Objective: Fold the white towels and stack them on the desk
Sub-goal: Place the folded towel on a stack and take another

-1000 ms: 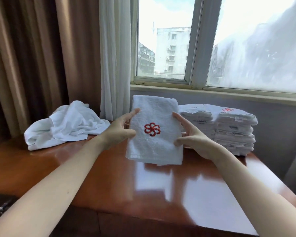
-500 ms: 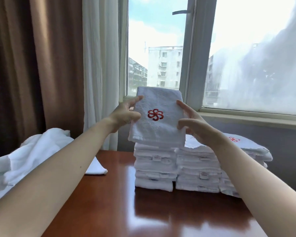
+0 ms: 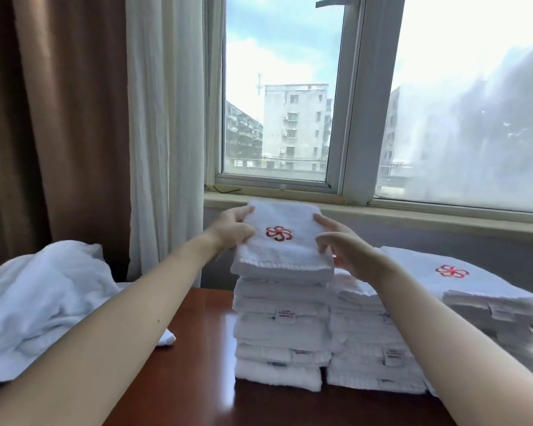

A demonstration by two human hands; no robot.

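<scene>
A folded white towel (image 3: 282,245) with a red pinwheel logo lies on top of the leftmost stack of folded towels (image 3: 279,333) on the brown desk (image 3: 203,392). My left hand (image 3: 233,230) grips its left edge, thumb on top. My right hand (image 3: 340,245) grips its right edge the same way. Two more stacks (image 3: 368,348) stand to the right; the far right one (image 3: 480,302) shows a logo on top. A heap of unfolded white towels (image 3: 40,299) lies at the desk's left.
The stacks stand against the wall under a windowsill (image 3: 382,212). White sheer curtain (image 3: 165,133) and brown drapes (image 3: 59,118) hang behind the desk's left half. Bare glossy desk surface lies in front of the stacks.
Both hands carried the folded towel forward from mid-air above the desk and lowered it onto the left stack. The view moved closer to the stacks.
</scene>
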